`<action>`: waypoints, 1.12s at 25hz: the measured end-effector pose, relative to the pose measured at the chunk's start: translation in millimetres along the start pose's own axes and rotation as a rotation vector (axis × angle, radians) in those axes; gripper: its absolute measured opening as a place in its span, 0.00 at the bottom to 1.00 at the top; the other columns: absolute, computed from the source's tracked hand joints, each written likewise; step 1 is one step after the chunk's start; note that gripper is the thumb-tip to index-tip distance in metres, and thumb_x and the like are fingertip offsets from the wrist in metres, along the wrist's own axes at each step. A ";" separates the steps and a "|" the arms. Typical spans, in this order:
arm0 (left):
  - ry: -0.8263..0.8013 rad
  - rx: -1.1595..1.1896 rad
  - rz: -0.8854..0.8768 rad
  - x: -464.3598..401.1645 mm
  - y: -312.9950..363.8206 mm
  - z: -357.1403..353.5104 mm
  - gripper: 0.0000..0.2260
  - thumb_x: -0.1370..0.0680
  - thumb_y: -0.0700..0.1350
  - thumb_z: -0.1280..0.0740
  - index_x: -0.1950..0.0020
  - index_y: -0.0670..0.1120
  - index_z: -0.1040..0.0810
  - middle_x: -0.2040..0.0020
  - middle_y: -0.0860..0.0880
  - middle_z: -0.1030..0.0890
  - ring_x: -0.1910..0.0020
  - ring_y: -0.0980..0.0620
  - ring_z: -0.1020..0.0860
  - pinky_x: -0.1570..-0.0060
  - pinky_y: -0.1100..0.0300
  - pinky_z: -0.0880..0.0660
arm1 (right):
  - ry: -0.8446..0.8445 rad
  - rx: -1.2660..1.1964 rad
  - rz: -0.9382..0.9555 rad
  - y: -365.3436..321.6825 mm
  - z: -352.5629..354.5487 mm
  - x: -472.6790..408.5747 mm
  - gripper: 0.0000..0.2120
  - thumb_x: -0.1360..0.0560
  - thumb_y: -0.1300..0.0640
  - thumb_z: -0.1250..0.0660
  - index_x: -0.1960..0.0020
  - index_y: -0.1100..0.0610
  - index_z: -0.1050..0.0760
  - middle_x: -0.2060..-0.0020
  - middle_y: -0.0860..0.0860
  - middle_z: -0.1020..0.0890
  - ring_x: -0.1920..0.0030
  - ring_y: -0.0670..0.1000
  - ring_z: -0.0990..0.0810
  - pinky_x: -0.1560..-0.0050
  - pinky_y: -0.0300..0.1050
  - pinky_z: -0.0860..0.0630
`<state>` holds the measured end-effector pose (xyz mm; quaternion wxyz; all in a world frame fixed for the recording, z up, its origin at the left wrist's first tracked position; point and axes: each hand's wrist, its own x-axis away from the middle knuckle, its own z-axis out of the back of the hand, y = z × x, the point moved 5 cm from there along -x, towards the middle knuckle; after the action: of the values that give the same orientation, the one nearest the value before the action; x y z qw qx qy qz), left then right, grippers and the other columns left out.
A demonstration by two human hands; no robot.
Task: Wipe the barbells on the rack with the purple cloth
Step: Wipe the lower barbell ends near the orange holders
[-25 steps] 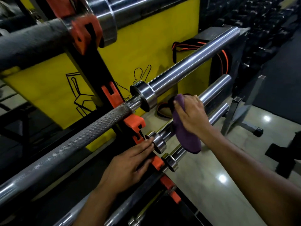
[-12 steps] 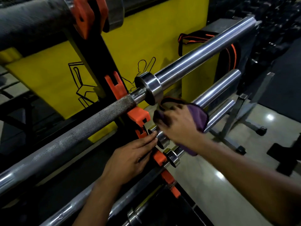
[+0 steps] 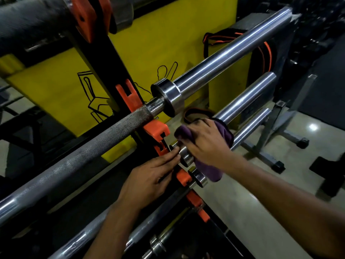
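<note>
Several barbells stacked on a black rack (image 3: 110,58) with orange hooks (image 3: 156,131), all long axes parallel, running from lower left up to upper right, sleeve ends pointing to upper right. Top full bar (image 3: 93,146): dark knurled shaft at left, bright collar, then a smooth chrome sleeve reaching far up right. Second bar (image 3: 246,98) just below, chrome sleeve glossy with a light streak along it, collar near the hooks. Third bar (image 3: 250,126) lower and thinner-looking, its collar beside an orange hook. Another knurled shaft (image 3: 29,23) across the upper left corner, blurred. Purple cloth (image 3: 222,131) draped over the second bar's sleeve close to its collar, bunched, one end hanging down past the third bar's collar. Right hand (image 3: 207,141) on top of the cloth, fingers curled round cloth and sleeve, clamping it. Left hand (image 3: 149,180) lower left, fingers straight and together, tips resting against the second bar beside its collar, holding nothing. Yellow panel (image 3: 158,34) with black line drawings behind the rack; black and orange straps (image 3: 218,37) against it; pale glossy floor (image 3: 242,212) at right.
</note>
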<state>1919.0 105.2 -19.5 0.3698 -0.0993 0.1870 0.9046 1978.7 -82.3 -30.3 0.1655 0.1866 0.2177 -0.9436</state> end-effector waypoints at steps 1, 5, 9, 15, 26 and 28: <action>-0.008 -0.007 -0.001 -0.3 0.0 0.0 0.21 0.20 0.50 0.36 0.26 0.55 0.28 0.24 0.65 0.36 0.31 0.63 0.28 0.45 0.56 0.19 | -0.038 0.045 -0.013 15.5 6.7 -9.2 0.25 0.18 0.38 0.54 0.52 0.50 0.23 0.58 0.47 0.19 0.51 0.53 0.24 0.38 0.51 0.38; -0.004 -0.028 0.006 -1.1 3.7 3.8 0.21 0.20 0.53 0.40 0.26 0.57 0.28 0.24 0.67 0.37 0.31 0.65 0.28 0.47 0.60 0.19 | -0.093 0.162 -0.105 13.9 8.6 -29.5 0.27 0.23 0.39 0.56 0.63 0.54 0.25 0.68 0.50 0.23 0.59 0.55 0.24 0.52 0.47 0.42; 0.009 -0.023 0.010 -1.4 4.2 5.8 0.20 0.20 0.53 0.40 0.28 0.58 0.26 0.25 0.67 0.35 0.34 0.64 0.26 0.50 0.62 0.19 | 0.051 -0.340 -0.138 -16.3 7.6 10.4 0.22 0.19 0.42 0.48 0.50 0.52 0.19 0.54 0.41 0.21 0.48 0.39 0.28 0.36 0.39 0.42; 0.125 0.088 0.049 -8.4 17.5 12.5 0.19 0.20 0.53 0.34 0.28 0.55 0.25 0.24 0.60 0.33 0.33 0.59 0.26 0.46 0.54 0.20 | -0.061 -1.284 -0.508 -3.2 41.9 76.2 0.16 0.23 0.42 0.38 0.50 0.51 0.16 0.58 0.49 0.16 0.60 0.50 0.19 0.58 0.43 0.23; -0.167 0.428 0.076 -80.4 98.2 -25.4 0.23 0.21 0.56 0.32 0.26 0.63 0.34 0.39 0.61 0.23 0.45 0.62 0.23 0.46 0.60 0.22 | 0.140 -0.933 -0.465 61.5 103.7 119.0 0.12 0.21 0.42 0.36 0.56 0.48 0.20 0.62 0.47 0.18 0.62 0.47 0.20 0.63 0.39 0.24; -0.193 0.357 0.026 -91.7 103.5 -29.4 0.18 0.19 0.57 0.38 0.29 0.59 0.30 0.37 0.60 0.24 0.41 0.61 0.24 0.42 0.55 0.24 | 0.201 -0.801 -0.474 74.5 107.0 126.8 0.09 0.20 0.49 0.38 0.47 0.48 0.20 0.56 0.44 0.17 0.56 0.44 0.18 0.57 0.36 0.22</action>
<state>1911.9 -32.8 10.3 0.3862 0.0573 0.3096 0.8670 1867.0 -225.6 -20.7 -0.0175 0.1435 0.6160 -0.7744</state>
